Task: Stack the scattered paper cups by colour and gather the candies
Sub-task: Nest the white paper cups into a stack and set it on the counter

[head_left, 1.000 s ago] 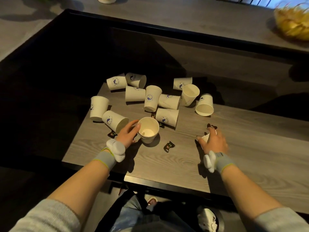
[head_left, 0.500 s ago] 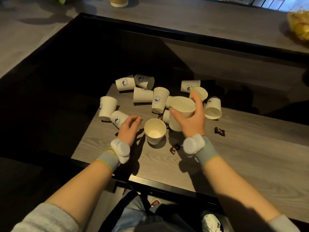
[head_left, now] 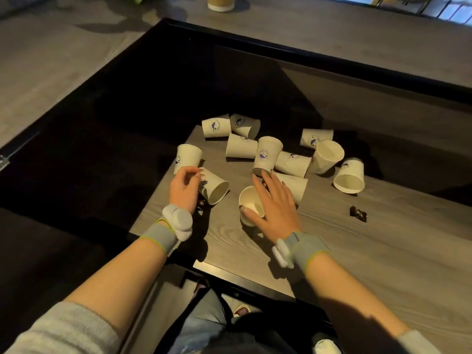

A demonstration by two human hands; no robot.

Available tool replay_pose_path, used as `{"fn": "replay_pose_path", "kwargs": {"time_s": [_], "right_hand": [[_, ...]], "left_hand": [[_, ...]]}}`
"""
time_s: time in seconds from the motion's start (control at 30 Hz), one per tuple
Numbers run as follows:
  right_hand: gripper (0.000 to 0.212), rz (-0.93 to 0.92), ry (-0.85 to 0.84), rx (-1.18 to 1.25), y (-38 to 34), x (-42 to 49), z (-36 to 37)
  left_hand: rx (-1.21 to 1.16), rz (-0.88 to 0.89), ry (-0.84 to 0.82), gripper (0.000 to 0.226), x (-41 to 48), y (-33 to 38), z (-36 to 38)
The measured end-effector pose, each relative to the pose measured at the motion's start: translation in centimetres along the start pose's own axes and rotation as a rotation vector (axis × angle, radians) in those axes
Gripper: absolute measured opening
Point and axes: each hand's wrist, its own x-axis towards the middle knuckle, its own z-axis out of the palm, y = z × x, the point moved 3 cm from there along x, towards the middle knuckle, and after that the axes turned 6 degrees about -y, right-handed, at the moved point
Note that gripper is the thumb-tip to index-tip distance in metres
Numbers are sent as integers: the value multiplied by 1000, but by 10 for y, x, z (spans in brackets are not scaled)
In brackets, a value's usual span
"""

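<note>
1. the right hand (head_left: 274, 208) lies flat and open over the upright cup (head_left: 249, 206), fingers spread and thumb at its near rim; it grips nothing that i can see.
2. the left hand (head_left: 184, 186) is half curled beside the tipped cup (head_left: 214, 186). its fingertips are at the base of that cup, but i cannot tell if they already hold it.
3. the tipped cup lies on its side just left of the upright cup, long axis slanted, with the mouth facing right and toward the person.
4. so the left hand is nearer, and i think it should lift this cup by the base and turn it upright to go into the upright one.
5. one candy (head_left: 358, 213) lies well apart on the table (head_left: 370, 251), on the right side.
</note>
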Motion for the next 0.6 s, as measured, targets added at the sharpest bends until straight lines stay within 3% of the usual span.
{"fn": "replay_pose_path", "kwargs": {"time_s": [0.13, 0.43, 0.6], "right_hand": [[65, -41, -61, -162, -11, 14, 6], [59, 111, -1, -142, -8, 35, 6], [58, 110, 19, -136, -6, 38, 4]], "left_hand": [[182, -57, -26, 23, 6, -10, 1], [614, -7, -237, 71, 16, -23, 6], [843, 33, -326, 79, 33, -20, 14]]}}
